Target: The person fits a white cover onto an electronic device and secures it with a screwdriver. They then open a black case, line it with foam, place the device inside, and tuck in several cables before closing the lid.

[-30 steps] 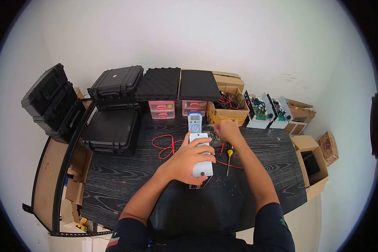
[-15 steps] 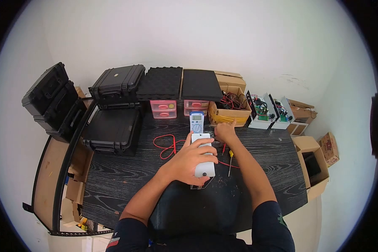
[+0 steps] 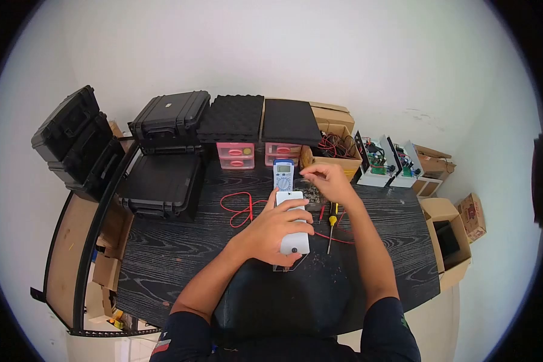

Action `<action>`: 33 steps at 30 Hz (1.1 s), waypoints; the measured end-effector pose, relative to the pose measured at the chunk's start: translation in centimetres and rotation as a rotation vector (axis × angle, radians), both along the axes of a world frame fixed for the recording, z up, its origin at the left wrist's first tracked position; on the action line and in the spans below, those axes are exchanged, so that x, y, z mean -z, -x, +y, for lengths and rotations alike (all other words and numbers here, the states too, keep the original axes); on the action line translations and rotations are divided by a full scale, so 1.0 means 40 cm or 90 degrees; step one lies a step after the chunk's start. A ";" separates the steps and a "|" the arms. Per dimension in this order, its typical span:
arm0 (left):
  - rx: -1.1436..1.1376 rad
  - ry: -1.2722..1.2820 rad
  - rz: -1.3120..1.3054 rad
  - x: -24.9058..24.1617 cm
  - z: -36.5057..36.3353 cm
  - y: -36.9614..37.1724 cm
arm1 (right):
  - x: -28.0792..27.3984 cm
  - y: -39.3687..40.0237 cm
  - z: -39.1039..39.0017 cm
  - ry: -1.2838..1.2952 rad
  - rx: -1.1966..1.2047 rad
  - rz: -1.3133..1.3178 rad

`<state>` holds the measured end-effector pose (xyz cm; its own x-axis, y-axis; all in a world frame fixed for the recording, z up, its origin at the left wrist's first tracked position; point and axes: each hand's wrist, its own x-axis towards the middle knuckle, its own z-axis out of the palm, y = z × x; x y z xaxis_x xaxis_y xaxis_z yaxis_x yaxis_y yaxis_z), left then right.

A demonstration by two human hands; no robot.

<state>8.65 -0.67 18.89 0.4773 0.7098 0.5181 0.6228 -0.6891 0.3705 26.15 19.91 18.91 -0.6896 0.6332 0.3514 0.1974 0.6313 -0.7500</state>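
Observation:
My left hand (image 3: pixel 270 234) is wrapped over a white rectangular casing (image 3: pixel 292 244), thumb at its near end and fingers across its face. A dark round screw or knob sits near the casing's lower end. Beyond the casing, a blue-edged digital multimeter (image 3: pixel 283 176) lies face up. My right hand (image 3: pixel 333 182) hovers to the right of the multimeter, thumb and fingertips pinched together; whatever they hold is too small to make out. Below those fingers is a patch of small metal parts (image 3: pixel 312 194). A yellow-and-black screwdriver (image 3: pixel 332 224) lies to the right of the casing.
A red test lead (image 3: pixel 249 211) loops left of the casing. Pink drawer units (image 3: pixel 236 155) under black foam, a cardboard box of cables (image 3: pixel 344 161) and opened white units with circuit boards (image 3: pixel 377 160) line the back. Black hard cases (image 3: pixel 161 187) stand at left.
My right hand has lifted from beside the cable box and drawn back towards me, its fingers now pinched. My left hand stays on the white casing.

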 end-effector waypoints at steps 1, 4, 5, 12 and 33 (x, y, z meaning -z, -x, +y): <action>-0.001 -0.005 0.002 -0.009 -0.005 -0.002 | -0.035 0.003 -0.033 0.012 -0.060 0.036; 0.003 -0.013 -0.002 -0.016 -0.005 -0.003 | -0.109 0.008 -0.096 0.070 -0.151 0.030; 0.004 -0.014 -0.005 -0.017 -0.005 -0.004 | -0.124 0.011 -0.107 0.093 -0.168 0.009; 0.014 0.005 -0.018 0.003 0.003 0.001 | -0.157 0.038 -0.116 -0.158 -0.178 -0.130; 0.014 -0.020 -0.013 -0.013 -0.002 -0.001 | -0.168 0.054 -0.117 -0.244 -0.179 -0.195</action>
